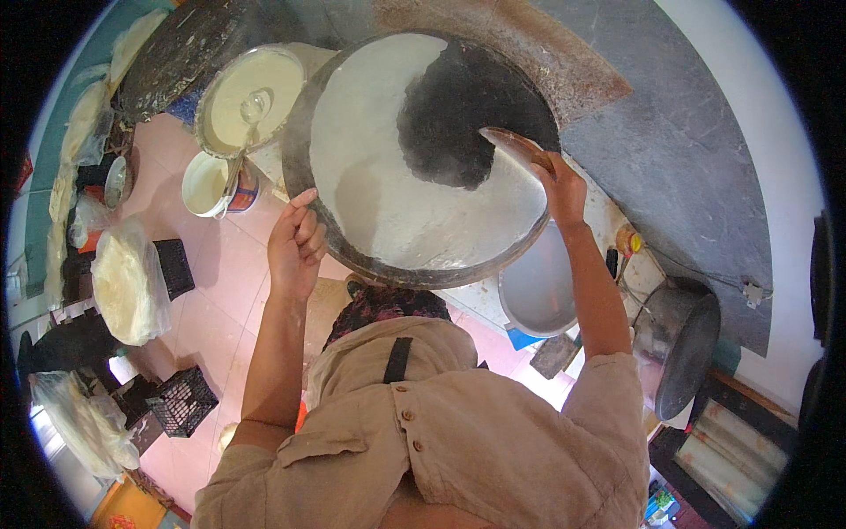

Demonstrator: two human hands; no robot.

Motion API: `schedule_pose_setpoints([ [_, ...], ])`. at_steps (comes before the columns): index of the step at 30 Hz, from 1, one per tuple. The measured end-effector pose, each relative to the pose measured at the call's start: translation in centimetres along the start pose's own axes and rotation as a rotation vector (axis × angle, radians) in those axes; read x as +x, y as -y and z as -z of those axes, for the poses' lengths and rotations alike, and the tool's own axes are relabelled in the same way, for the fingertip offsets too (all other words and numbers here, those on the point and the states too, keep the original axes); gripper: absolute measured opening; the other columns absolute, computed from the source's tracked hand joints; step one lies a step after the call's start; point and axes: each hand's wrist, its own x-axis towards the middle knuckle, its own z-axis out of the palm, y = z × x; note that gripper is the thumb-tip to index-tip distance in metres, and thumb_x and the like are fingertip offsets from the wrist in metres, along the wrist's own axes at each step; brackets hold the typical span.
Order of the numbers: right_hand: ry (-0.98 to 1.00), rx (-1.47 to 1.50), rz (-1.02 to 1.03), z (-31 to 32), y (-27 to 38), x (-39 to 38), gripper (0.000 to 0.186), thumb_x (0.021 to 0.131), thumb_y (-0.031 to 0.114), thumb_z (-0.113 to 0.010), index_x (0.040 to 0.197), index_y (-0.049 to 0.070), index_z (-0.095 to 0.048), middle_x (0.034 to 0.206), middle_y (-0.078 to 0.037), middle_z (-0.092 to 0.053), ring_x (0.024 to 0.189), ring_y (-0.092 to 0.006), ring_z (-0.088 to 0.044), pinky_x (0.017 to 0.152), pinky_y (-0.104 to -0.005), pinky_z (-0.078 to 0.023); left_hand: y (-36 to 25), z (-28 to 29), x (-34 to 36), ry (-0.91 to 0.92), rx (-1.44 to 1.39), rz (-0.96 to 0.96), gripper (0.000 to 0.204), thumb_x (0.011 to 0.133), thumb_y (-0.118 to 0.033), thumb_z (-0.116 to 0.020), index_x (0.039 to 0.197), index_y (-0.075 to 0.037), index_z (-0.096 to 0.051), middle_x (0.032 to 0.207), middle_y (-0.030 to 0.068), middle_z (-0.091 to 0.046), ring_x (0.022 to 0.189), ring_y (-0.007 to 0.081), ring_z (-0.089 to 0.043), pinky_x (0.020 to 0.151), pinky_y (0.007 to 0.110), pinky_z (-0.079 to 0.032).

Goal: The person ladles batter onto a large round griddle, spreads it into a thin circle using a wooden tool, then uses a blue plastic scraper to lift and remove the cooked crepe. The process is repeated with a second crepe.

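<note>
A large round dark griddle point(304, 150) lies before me, much of it coated with pale batter point(361, 115). Bare black surface shows at its upper right. My right hand point(565, 188) grips a curved wooden batter spreader point(520, 145) over the griddle's right side, its edge at the boundary between batter and bare metal. At the near left rim is my left hand point(298, 238), fingers curled and the index finger reaching to the griddle's edge; nothing shows in it. Beyond the left rim, a wide basin point(201, 123) of cream batter holds a ladle point(255, 108).
A white bucket point(204, 185) stands below the basin. Under the griddle's right side sits a grey basin point(539, 282). Bagged stacks of thin pancakes point(128, 282) and a black crate point(183, 403) lie at left. A dark round pot point(679, 344) stands at right.
</note>
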Motion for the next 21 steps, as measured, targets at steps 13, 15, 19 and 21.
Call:
schedule_pose_setpoints([
  [13,0.086,0.103,0.063,-0.7,-3.0,4.3,0.029,0.088,0.033,-0.061,0.106,0.009,-0.063,0.092,-0.014,-0.068,0.087,-0.0333,-0.065,0.075,-0.0378,-0.05,0.3,-1.1,0.5,-0.135,0.057,0.015,0.026,0.097,-0.018,-0.042,0.116,-0.006,-0.054,0.06,-0.0073,-0.025,0.048,0.0053,-0.024,0.043,0.021,-0.021],
  [15,0.04,0.086,0.083,-1.2,-2.9,5.7,0.028,0.088,0.032,-0.061,0.105,0.009,-0.064,0.094,-0.014,-0.068,0.085,-0.0338,-0.065,0.076,-0.0383,-0.05,0.7,-1.0,0.7,-0.178,0.033,-0.01,0.026,0.097,-0.017,-0.041,0.116,-0.006,-0.054,0.06,-0.0072,-0.025,0.048,0.0051,-0.024,0.043,0.02,-0.02],
  [19,0.256,0.149,-0.038,0.9,-3.1,3.1,0.028,0.089,0.031,-0.06,0.106,0.01,-0.064,0.101,-0.014,-0.067,0.09,-0.0326,-0.065,0.079,-0.0377,-0.05,0.7,-1.7,1.0,-0.322,0.014,-0.007,0.027,0.097,-0.017,-0.039,0.118,-0.006,-0.052,0.061,-0.0069,-0.025,0.048,0.0048,-0.024,0.042,0.02,-0.02],
  [21,0.299,0.201,-0.092,1.2,-4.3,2.5,0.029,0.089,0.031,-0.059,0.108,0.011,-0.063,0.104,-0.014,-0.067,0.093,-0.0316,-0.065,0.081,-0.038,-0.049,0.8,-0.8,1.0,-0.188,-0.037,-0.008,0.024,0.097,-0.019,-0.047,0.116,-0.006,-0.056,0.062,-0.009,-0.03,0.049,0.0033,-0.028,0.043,0.019,-0.022],
])
